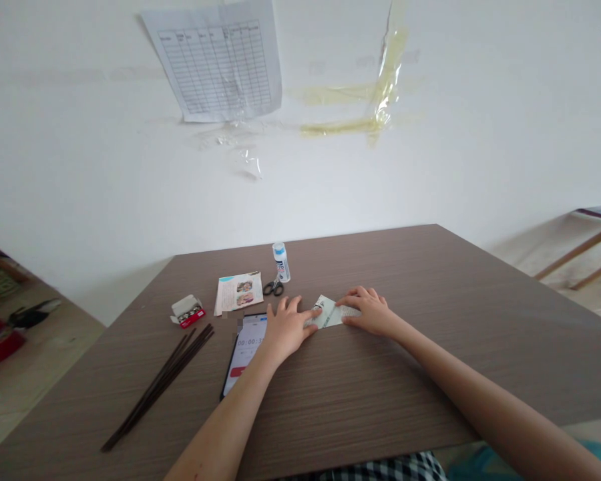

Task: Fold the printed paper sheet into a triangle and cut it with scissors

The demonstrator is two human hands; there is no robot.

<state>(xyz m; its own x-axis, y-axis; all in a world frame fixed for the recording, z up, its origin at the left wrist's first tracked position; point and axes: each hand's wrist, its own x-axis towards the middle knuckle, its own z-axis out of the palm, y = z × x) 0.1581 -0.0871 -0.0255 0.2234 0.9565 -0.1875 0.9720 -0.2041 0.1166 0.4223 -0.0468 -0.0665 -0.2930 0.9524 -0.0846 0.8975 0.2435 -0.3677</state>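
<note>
A small folded piece of printed paper [329, 312] lies flat on the brown wooden table [431, 347]. My left hand [286, 329] rests on the table with fingers spread, its fingertips pressing the paper's left end. My right hand [368, 311] lies flat on the paper's right end, fingers stretched out. Neither hand grips anything. A smartphone [244, 351] showing a timer lies just under and left of my left hand.
Behind the hands are black scissors [273, 288], a small glue bottle [281, 261] and a printed booklet [239, 292]. A small red and white box [187, 311] and several long dark sticks [163, 382] lie to the left. A white wall with a taped chart stands behind.
</note>
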